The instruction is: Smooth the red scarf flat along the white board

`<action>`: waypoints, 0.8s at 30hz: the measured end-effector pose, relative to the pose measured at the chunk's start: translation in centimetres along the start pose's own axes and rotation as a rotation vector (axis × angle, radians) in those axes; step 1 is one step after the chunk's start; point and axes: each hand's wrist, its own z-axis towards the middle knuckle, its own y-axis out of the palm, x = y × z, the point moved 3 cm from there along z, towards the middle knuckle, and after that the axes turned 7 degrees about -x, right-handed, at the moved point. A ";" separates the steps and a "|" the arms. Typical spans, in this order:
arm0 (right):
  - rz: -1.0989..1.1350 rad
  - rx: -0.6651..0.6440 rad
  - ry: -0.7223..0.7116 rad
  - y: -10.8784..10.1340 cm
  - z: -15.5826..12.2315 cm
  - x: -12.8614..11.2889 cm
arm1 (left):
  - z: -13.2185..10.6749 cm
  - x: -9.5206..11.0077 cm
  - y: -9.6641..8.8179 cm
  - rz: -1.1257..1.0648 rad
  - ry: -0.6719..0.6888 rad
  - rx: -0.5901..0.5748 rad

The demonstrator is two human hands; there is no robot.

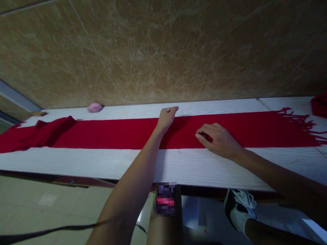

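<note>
Red scarf [120,134]: lies lengthwise on white bench [198,168], flat through the middle, gathered into overlapping folds toward the left, with loose fringe [295,120] spread at the right end. Runs roughly parallel to tiled wall [160,53], leaving bare strips of bench along both long edges. Left hand [167,118]: over the far edge of the scarf, curled into a loose fist, thumb toward the right; cannot tell whether any cloth is inside. Right hand [216,140]: over the near half of the scarf, apart from the left hand, fingers curled, thumb and finger drawn close around a small gap; cannot tell whether the tips touch or pinch the cloth. Pink pig figure [94,107]: near the wall, apart from the scarf and both hands. Red bundle [325,105]: beyond the fringe, cut off at the right. Step in hand: judged to be handling of the outspread middle length. Next move: judged to call for unfolding of the curled fingers ahead of any new grip, and for light contact to avoid creasing the flat part.
</note>
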 end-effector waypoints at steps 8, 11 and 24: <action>-0.062 0.030 -0.025 0.1 0.1 0.1 | 0.1 0.0 0.0 0.047 0.046 -0.014; -0.058 -0.011 -0.021 0.3 0.1 0.2 | 0.1 0.0 0.0 0.051 0.051 -0.011; -0.055 -0.046 0.028 0.4 0.1 0.4 | 0.0 0.0 0.1 0.080 0.059 -0.010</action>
